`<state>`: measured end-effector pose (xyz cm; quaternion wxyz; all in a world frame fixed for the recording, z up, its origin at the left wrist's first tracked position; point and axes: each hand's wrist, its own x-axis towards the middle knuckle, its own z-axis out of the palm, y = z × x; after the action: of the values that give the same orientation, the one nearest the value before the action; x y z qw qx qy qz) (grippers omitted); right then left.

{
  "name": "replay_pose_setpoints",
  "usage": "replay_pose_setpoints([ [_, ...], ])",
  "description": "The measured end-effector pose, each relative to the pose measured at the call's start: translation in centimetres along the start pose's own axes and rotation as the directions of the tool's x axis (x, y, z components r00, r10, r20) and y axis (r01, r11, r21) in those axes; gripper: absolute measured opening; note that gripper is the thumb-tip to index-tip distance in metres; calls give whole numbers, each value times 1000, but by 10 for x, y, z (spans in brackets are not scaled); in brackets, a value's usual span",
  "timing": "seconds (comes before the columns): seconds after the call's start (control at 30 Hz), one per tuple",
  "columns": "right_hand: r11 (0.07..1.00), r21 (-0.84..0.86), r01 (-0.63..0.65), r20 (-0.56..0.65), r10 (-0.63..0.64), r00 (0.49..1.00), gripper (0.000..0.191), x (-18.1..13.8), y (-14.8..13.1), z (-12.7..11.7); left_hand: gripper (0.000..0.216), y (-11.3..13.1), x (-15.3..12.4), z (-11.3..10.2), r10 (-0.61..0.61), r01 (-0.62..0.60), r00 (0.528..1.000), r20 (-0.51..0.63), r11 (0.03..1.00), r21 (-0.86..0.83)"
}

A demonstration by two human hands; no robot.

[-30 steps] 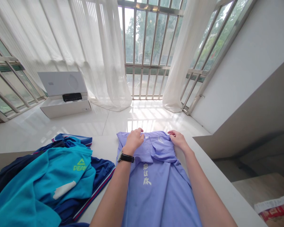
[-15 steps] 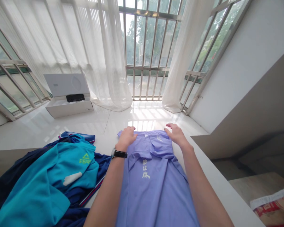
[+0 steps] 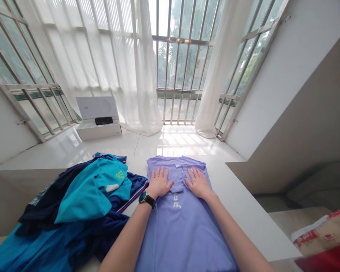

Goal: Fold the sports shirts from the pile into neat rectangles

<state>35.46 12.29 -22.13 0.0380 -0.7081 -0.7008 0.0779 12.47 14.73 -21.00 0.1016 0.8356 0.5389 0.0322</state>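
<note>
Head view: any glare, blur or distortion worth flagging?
Head view: strong backlight from the window, glare on the glossy floor; wide-angle bending of the window bars; purple shirt and both hands evenly lit and sharp.

A lilac shirt (image 3: 184, 223) lies flat on the white surface (image 3: 243, 211), collar away from the person. The left hand (image 3: 159, 183) and right hand (image 3: 197, 183) both press on it palm down, fingers spread, either side of the placket. A watch (image 3: 147, 199) sits on the left wrist. Just left lies a heap of blue clothes (image 3: 82, 211). A white box (image 3: 98, 122) stands open by the curtain (image 3: 124, 68).
</note>
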Motion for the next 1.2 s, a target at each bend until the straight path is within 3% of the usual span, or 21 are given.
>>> replay_pose_setpoints([
  [0.13, 999, 28, 19, 26, -19, 999, 71, -22, 0, -7, 78, 14, -32, 2, -21, 22, 1000, 11, 1000, -12],
  [0.23, 995, 76, 58, 47, -62, 997, 69, -22, 5, -21, 78, 22, -44, -10, -12, 14, 996, 83, 1000, -17],
  [0.37, 992, 111, 59, -9, -59, 998, 37, 4, 9, -42, 54, 15, -32, -42, 53, -53, 997, 64, 999, -9],
  [0.53, 989, 125, 77, -108, -64, 992, 43, 39, -7, -33, 37, -13, -2, -67, -12, 14, 999, -49, 999, 36],
  [0.73, 998, 65, 24, -69, -20, 997, 69, 46, -12, 4, 38, -14, 25, -49, 78, -78, 997, 8, 995, 62],
  [0.97, 999, -30, -10, -16, 10, 1000, 74, 75, 39, -6, 60, 5, 67, -22, 124, -124, 992, 1, 992, 12],
  [1.07, 1000, -28, -9, -23, 8, 1000, 72, 87, 57, -9, 68, -10, 73, -18, 60, -60, 998, -10, 998, -24],
  [1.2, 1000, -6, 5, -45, -5, 999, 70, 94, 67, -9, 61, -44, 71, -29, -53, 47, 995, -85, 996, -71],
])
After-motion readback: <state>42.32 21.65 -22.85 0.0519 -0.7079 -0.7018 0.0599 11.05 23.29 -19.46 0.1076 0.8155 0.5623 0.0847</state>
